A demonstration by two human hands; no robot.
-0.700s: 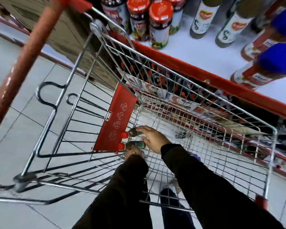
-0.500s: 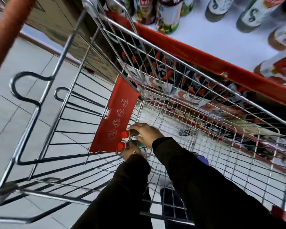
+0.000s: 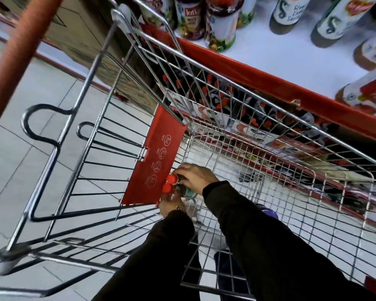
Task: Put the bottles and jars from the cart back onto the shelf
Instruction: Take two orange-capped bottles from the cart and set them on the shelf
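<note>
Two small dark-green bottles with red caps lie at the bottom of the wire cart (image 3: pixel 237 88), close to its red child-seat flap (image 3: pixel 156 157). My right hand (image 3: pixel 195 175) is closed over the upper bottle (image 3: pixel 172 178). My left hand (image 3: pixel 170 205) grips the lower bottle (image 3: pixel 183 190) from underneath. Both arms wear dark sleeves. The white shelf (image 3: pixel 291 55) with a red front edge runs along the right of the cart, at upper right.
Jars and bottles stand on the shelf, among them a mixed-fruit jar (image 3: pixel 190 18) and dark sauce bottles (image 3: pixel 291 11). Lower shelves with red-capped bottles show through the cart's mesh. A blue-lidded item (image 3: pixel 269 212) lies in the cart. The red cart handle (image 3: pixel 20 55) crosses upper left over tiled floor.
Both hands have closed more tightly on the two red-capped bottles and drawn them together. The view has shifted slightly.
</note>
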